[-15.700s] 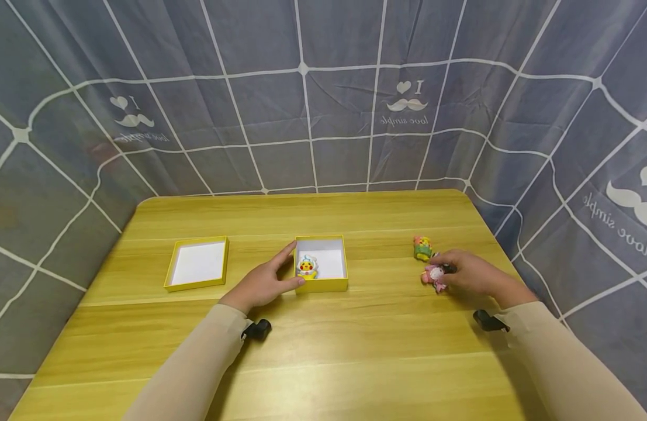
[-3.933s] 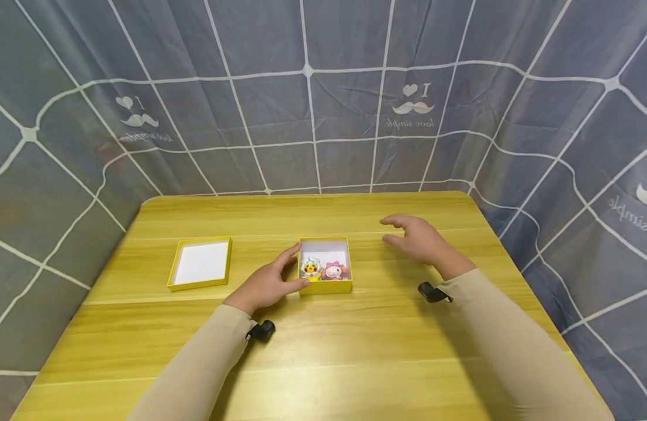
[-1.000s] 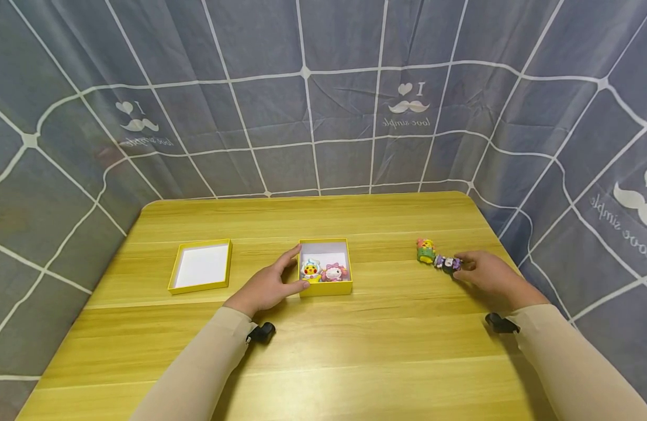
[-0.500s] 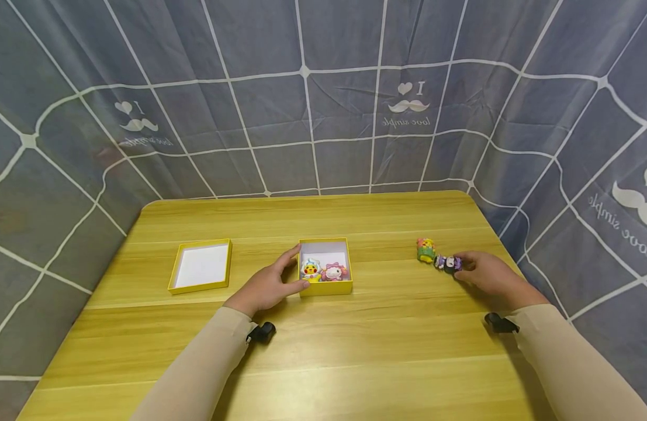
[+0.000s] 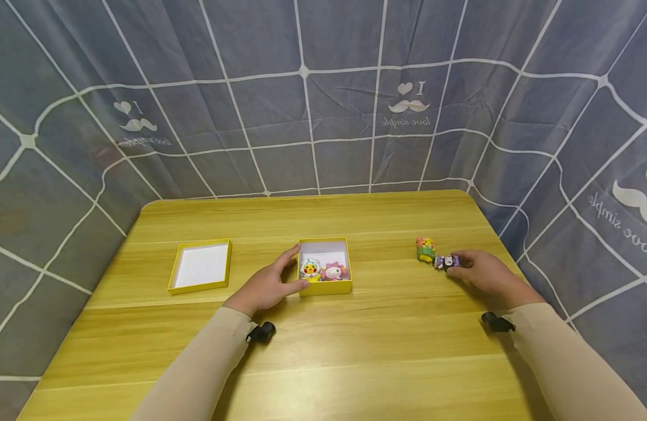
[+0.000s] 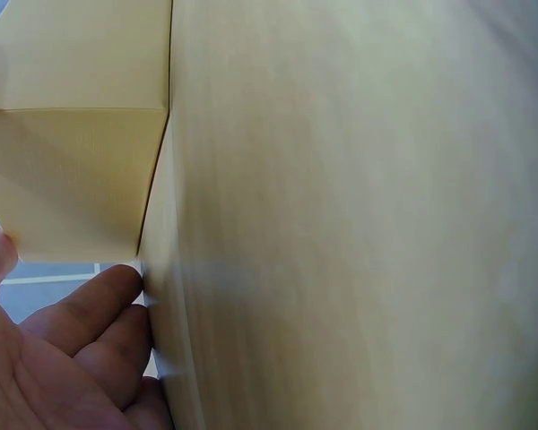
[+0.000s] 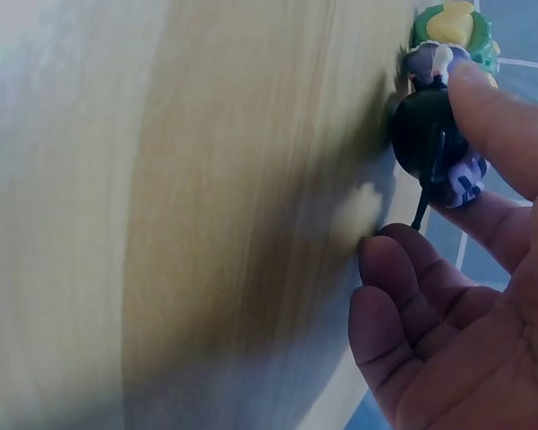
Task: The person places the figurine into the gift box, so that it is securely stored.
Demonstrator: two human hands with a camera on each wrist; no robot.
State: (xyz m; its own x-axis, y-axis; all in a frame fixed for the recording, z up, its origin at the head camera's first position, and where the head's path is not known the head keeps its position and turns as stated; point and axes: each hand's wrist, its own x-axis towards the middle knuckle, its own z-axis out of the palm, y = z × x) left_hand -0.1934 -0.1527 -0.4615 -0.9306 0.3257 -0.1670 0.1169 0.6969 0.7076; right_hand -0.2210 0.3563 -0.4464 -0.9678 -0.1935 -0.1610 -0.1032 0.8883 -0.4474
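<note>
In the head view, my left hand [image 5: 265, 285] holds the left side of a small open yellow box [image 5: 331, 288], thumb at its front corner and a finger at the back one. Inside, along the front wall, a yellow figurine with a white hood [image 5: 310, 269] lies beside a pink-and-white figurine [image 5: 334, 271]. Over on the right, my right hand [image 5: 483, 271] pinches a purple-and-black figurine [image 5: 446, 262] between thumb and finger, low over the table. Its dark rounded back [image 7: 421, 134] shows in the right wrist view. A figurine in green and pink [image 5: 425, 249] lies against its far end.
A shallow yellow lid [image 5: 201, 266] with a white inside lies on the left of the wooden table [image 5: 323, 351]. Grey curtains [image 5: 334, 105] with white lines hang behind the table and along both sides.
The pink figurine went from the table into the box. My right hand returned from beside the box to the purple-and-black figurine and shifted slightly left on it. My left hand stayed at the box.
</note>
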